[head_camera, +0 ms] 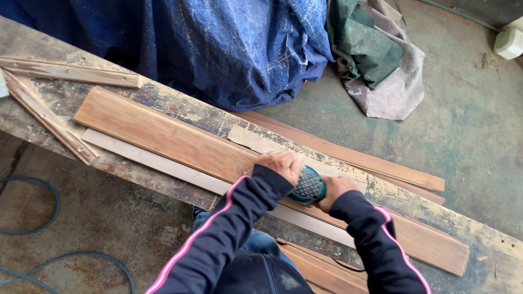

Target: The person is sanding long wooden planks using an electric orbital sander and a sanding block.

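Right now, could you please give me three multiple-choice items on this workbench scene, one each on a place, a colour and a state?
1. Where does the sander sit?
A. on the long brown board
B. on the floor
C. on the blue tarp

2. What colour is the sander's body?
A. red
B. teal
C. yellow

3. How is the sander held?
A. by no hand
B. by one hand only
C. by both hands

Answers: 1 A, it rests on the board lying on the workbench. 2 B, its dotted top shows teal. 3 C, the left hand and the right hand grip it from either side.
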